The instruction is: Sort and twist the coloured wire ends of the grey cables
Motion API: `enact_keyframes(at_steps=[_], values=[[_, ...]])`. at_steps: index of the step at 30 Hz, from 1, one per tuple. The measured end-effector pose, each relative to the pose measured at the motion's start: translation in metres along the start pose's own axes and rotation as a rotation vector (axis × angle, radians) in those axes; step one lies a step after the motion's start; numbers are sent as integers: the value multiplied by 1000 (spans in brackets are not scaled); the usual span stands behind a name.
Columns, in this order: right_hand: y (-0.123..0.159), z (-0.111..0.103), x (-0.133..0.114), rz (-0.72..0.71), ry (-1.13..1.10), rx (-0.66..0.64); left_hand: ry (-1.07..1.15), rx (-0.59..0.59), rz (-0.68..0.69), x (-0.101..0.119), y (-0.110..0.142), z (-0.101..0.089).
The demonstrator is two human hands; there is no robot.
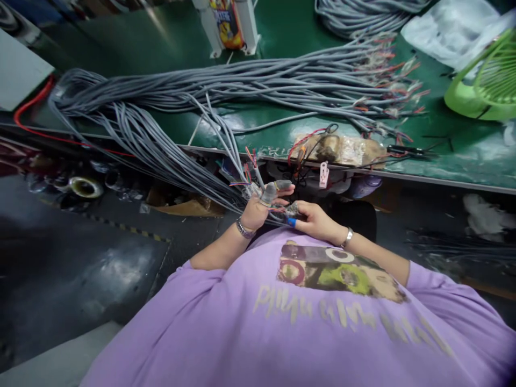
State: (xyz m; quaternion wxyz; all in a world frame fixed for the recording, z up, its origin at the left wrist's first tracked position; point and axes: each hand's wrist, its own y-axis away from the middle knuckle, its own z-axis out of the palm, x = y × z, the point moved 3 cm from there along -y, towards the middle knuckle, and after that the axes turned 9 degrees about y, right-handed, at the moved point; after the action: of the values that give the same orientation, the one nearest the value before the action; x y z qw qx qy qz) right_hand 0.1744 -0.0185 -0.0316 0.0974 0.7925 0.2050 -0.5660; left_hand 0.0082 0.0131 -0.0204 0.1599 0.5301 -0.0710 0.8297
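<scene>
My left hand [258, 209] is closed around the end of a grey cable, with grey covers on its thumb and a finger. Thin coloured wires [278, 208] stick out between my two hands. Beside it, my right hand [320, 221] pinches a tuft of stripped strands [292, 208] at the cable end; a blue wrap sits on one finger. Other grey cable ends with bared red and blue wires [250, 157] rise just behind my left hand. From the bench edge a thick bundle of grey cables [169, 142] hangs down toward my lap.
Many grey cables [242, 75] lie across the green bench [278, 121], their stripped ends to the right. A taped block [350, 149] with a black-handled tool, probably a soldering iron, sits at the edge near a pink clip [323, 175]. A green fan [484, 80] stands right.
</scene>
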Motion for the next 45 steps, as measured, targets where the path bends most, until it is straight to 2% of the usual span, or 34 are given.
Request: enact_keyframes(at_steps=[2, 5, 9, 11, 15, 18, 21, 23, 25, 29, 31, 34, 39, 42, 45], values=[[2, 0, 4, 32, -47, 23, 33, 11, 0, 5, 3, -3], [1, 1, 13, 163, -279, 81, -25, 3, 5, 4, 5, -3], [-4, 9, 14, 267, -456, 84, -234, -133, -8, 0, 4, 9], [-4, 11, 13, 310, -478, 113, -305, -161, -32, -1, 4, 14], [1, 8, 13, 354, -396, 165, -398, -105, -76, -3, 7, 13], [6, -2, 14, 319, -300, 237, -442, -54, -65, -5, 10, 9], [10, -9, 14, 260, -376, 307, -460, -33, -117, -8, 12, 6], [10, -10, 12, 235, -468, 277, -466, -40, -155, -9, 13, 5], [10, -8, 12, 239, -519, 188, -469, -70, -168, -7, 14, 7], [11, -8, 20, 311, -454, 33, -432, -103, -141, -1, 15, 9], [14, -12, 28, 332, -437, 65, -412, -102, -151, 0, 16, 8], [18, -17, 35, 276, -544, 137, -373, -143, -240, -4, 17, 5], [11, -9, 21, 236, -753, 10, -350, -300, -393, -9, 16, 6], [2, -5, 11, 243, -805, 29, -420, -376, -391, -7, 16, 8], [-3, -1, 12, 269, -806, 13, -462, -406, -374, -6, 16, 9]])
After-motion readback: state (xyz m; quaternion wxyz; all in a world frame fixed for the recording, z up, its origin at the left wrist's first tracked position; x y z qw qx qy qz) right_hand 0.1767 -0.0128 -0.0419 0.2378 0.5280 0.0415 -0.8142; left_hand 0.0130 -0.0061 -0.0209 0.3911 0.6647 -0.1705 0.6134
